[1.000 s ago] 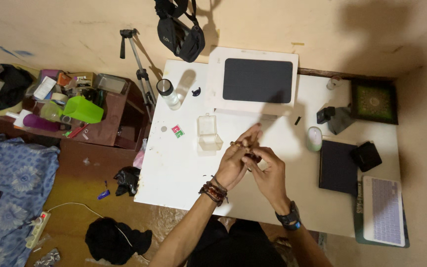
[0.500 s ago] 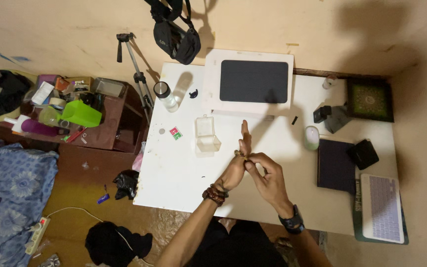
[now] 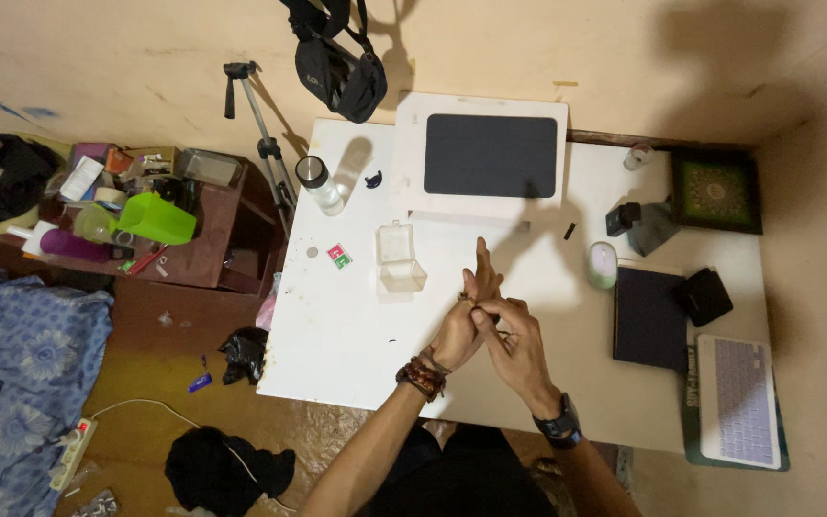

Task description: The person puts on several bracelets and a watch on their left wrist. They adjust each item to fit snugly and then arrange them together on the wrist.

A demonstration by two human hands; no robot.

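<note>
While the left hand (image 3: 461, 321) stood upright over the white table (image 3: 337, 325) with its fingers stretched straight and together, the right hand (image 3: 514, 345) pinched narrowly at the base of one of those fingers, seemingly on a small ring (image 3: 468, 301), though it was too small to be sure. Both hands hovered just right of the open clear plastic box (image 3: 399, 258). Working such a band well would likely have called for a steady, straight left finger, a light twisting pull, and hands kept over the table beside that box, so a slip stayed findable.
</note>
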